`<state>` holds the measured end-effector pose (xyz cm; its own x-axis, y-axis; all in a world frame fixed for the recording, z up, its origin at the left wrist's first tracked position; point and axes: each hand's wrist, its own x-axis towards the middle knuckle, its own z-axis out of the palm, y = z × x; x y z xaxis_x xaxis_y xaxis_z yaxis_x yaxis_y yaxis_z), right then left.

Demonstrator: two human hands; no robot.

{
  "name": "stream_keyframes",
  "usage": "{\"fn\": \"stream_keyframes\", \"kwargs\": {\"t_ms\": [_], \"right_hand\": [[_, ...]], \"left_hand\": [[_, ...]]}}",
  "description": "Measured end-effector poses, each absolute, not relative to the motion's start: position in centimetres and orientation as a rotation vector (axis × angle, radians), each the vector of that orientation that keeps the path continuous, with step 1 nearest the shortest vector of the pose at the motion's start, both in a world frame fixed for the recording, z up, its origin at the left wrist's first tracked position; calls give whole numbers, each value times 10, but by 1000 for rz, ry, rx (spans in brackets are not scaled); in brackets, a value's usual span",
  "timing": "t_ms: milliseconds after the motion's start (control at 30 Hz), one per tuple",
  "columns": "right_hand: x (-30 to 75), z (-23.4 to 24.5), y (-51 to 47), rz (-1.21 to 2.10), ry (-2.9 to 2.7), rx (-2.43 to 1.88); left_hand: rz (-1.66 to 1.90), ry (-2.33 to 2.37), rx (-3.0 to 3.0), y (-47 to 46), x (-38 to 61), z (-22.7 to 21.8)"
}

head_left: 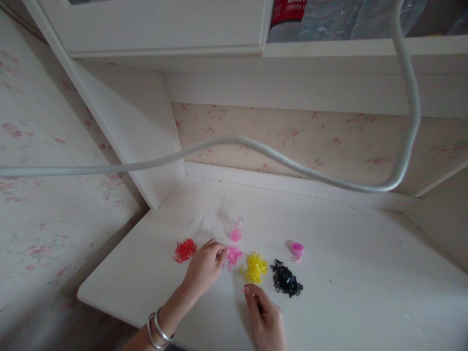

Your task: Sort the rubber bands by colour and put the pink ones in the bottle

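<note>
Left hand (206, 263) is at the left edge of the pink pile (234, 257), thumb and index tips close together; can't make out whether anything is pinched there. Right hand (265, 319) sits nearer the desk's front edge, just below the yellow pile (255, 267), thumb and index clamped on a tiny pink bit (244, 290). Remaining fingers on that hand are curled in.

Loose bands lie in four heaps across the white desk (365, 282). Left to right: red pile (185, 250) just beside the left hand, then pink, yellow, and black pile (285, 279). Clear container (237, 222) with pink contents is just behind the pink pile; upright or lying, not clear. Small pink cup-shaped piece (297, 249) is just behind the black pile. Two silver bangles (157, 330) on the left wrist. Pale cable (234, 140) crosses the view in front of the shelf unit (168, 27).
</note>
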<state>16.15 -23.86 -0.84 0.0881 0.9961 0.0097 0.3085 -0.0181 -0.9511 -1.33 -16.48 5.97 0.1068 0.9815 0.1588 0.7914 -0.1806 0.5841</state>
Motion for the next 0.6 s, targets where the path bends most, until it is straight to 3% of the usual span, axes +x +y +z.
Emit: {"fn": "stream_keyframes", "kwargs": {"t_ms": [200,600], "right_hand": [[162,-9,-240,974,-1380,-1529],[160,-4,-241,958,-1459,-1511]], "left_hand": [[540,1852,2164,-171,-6,41],[641,1853,2103,-179,-6,35]]}}
